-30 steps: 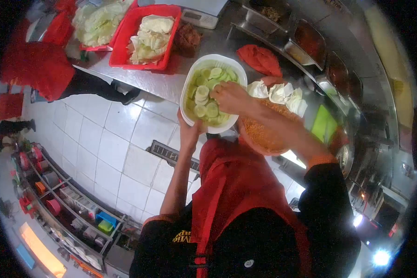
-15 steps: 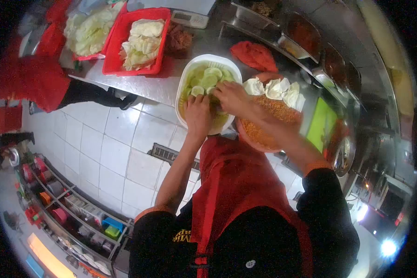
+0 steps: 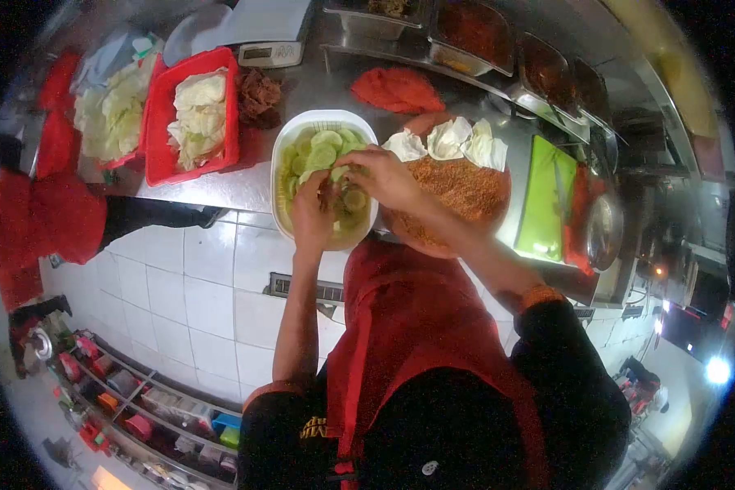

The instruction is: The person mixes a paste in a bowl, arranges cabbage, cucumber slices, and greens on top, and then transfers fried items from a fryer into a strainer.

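Observation:
A white tub full of pale green cucumber slices stands at the counter's front edge. Both my hands are over it, fingertips close together. My left hand curls its fingers at slices near the middle. From the right, my right hand pinches at a slice beside the left fingertips; the fingers partly hide it. Under my right forearm sits a round dish of orange-brown crumbly food, with several white cabbage pieces along its far side.
Red baskets with cabbage leaves stand left, beside dark brown food and a scale. A red cloth lies behind the tub. Right are a green cutting board with a knife and metal food pans. A person in red is left.
The view has shifted, so the counter appears further left and shows more at the right. My hands stay at the tub; their fingertips have lifted slightly and come together around a slice.

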Motion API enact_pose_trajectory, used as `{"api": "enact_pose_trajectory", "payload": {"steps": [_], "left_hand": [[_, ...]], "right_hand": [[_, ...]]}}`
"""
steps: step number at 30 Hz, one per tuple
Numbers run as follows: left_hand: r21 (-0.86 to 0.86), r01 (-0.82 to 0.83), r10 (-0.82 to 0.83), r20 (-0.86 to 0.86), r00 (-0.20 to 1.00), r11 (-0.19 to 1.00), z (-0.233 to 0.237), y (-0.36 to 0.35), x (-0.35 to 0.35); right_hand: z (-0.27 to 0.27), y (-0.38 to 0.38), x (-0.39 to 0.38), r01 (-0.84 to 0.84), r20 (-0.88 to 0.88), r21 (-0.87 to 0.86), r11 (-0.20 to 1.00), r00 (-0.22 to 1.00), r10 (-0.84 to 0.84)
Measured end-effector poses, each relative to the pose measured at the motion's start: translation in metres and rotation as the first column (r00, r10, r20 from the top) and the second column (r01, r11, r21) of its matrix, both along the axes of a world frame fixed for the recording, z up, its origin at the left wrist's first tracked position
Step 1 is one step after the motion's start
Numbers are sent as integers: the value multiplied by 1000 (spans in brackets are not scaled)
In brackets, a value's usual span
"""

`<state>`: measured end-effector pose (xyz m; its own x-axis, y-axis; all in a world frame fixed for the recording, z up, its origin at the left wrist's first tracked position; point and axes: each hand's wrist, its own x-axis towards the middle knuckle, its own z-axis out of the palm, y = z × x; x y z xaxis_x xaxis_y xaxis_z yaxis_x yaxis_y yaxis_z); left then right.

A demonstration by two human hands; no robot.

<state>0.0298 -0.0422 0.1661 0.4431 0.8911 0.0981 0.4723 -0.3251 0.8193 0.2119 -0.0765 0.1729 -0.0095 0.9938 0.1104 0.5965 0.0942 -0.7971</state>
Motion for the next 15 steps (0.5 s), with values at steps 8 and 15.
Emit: {"api": "enact_pose_trajectory", "payload": {"steps": [8,15], "left_hand": [[-377,211,-77,340,937,902,12,9,34],[116,405,-338,-371,865,907,2,4,127]], "right_hand": [[-1,-36,32,260,-416,-122,958,863,-287],[-19,-95,113,595,205,-23,804,790,-578]]}}
